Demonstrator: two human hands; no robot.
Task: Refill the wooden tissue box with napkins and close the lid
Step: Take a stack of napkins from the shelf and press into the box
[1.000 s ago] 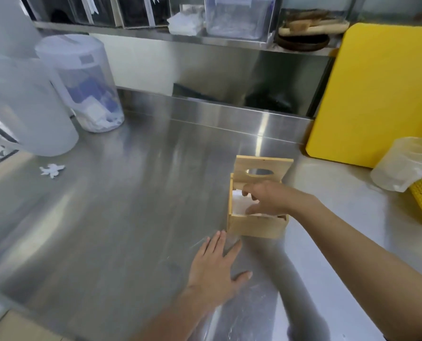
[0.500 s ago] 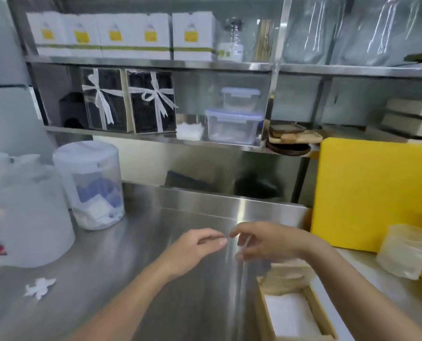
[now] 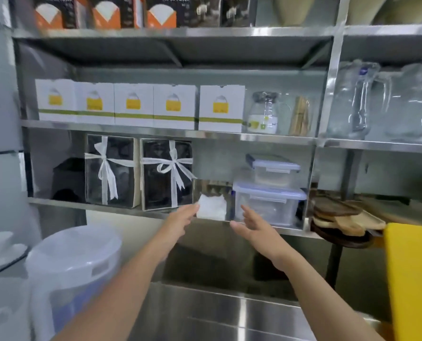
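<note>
A white stack of napkins (image 3: 211, 207) sits on the lowest shelf (image 3: 106, 206), between a black gift box and a clear plastic container. My left hand (image 3: 181, 219) is raised with fingers apart, its fingertips at the stack's left edge. My right hand (image 3: 253, 223) is open just right of and below the stack, apart from it. Neither hand holds anything. The wooden tissue box is out of view.
Two black gift boxes with white ribbons (image 3: 167, 174) stand left of the napkins, stacked clear containers (image 3: 269, 201) right. Wooden boards (image 3: 345, 217) lie further right. A yellow cutting board (image 3: 413, 279) leans at the right, a lidded plastic pitcher (image 3: 72, 267) stands at the left.
The view has tilted up from the counter to the shelves; the wooden box dropped out of view. Both hands rose from the counter and box toward the napkin stack on the shelf.
</note>
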